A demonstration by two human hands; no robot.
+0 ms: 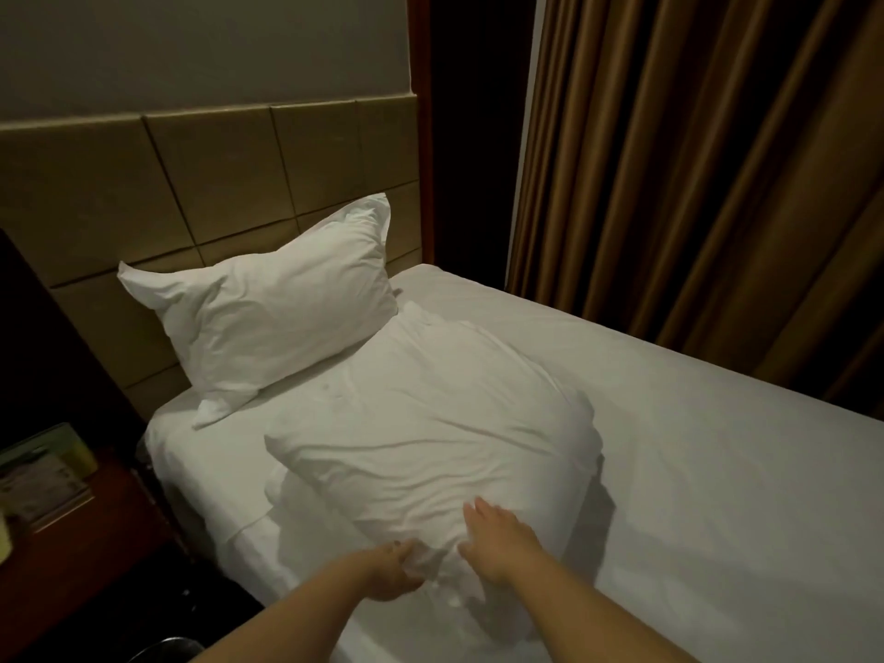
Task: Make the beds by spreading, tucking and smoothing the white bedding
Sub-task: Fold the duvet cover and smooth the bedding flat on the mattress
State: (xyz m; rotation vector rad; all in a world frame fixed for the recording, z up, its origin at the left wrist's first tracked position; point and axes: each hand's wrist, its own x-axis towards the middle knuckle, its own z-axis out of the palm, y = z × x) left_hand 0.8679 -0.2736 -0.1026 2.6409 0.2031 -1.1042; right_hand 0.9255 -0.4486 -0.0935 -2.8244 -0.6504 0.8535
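Note:
A white pillow (268, 308) leans against the padded headboard (201, 184) at the head of the bed. A second white pillow (430, 423) lies flat in the middle of the white fitted sheet (693, 471), its near end toward me. My left hand (390, 571) pinches the near corner of this second pillow's cover with curled fingers. My right hand (497, 538) lies on top of the pillow's near end with fingers straight.
A dark wooden nightstand (71, 543) with a card and a greenish box stands left of the bed. Brown curtains (717, 160) hang along the far side. A round dark bin rim (162, 650) shows at the bottom left.

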